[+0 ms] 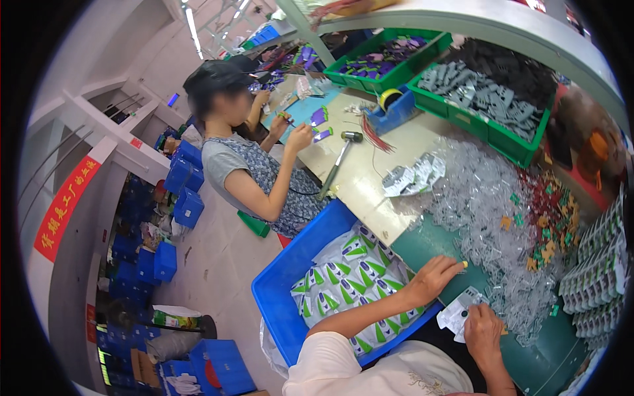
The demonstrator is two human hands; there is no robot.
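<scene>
My left hand point(430, 282) reaches over the near corner of the green work surface, fingers closed in a pinch on a small yellow piece point(465, 264). In my right hand point(483, 329), a flat light-grey plastic part point(457, 315) with a dark round spot is gripped at its edge. Just beyond both hands lies a large heap of clear plastic pieces point(489, 224). Small orange pieces point(549, 251), with red and green ones, are heaped at its far right side. Below my left forearm, a blue bin point(271, 290) holds many white, green and purple packaged items point(350, 270).
A co-worker point(251, 158) sits at the bench to the left, handling purple parts. A hammer point(340, 162), a tape dispenser point(393, 112) and grey parts point(416, 175) lie on the table. Green trays point(528, 155) stand at the back; stacked grey parts point(598, 264) rise at the right.
</scene>
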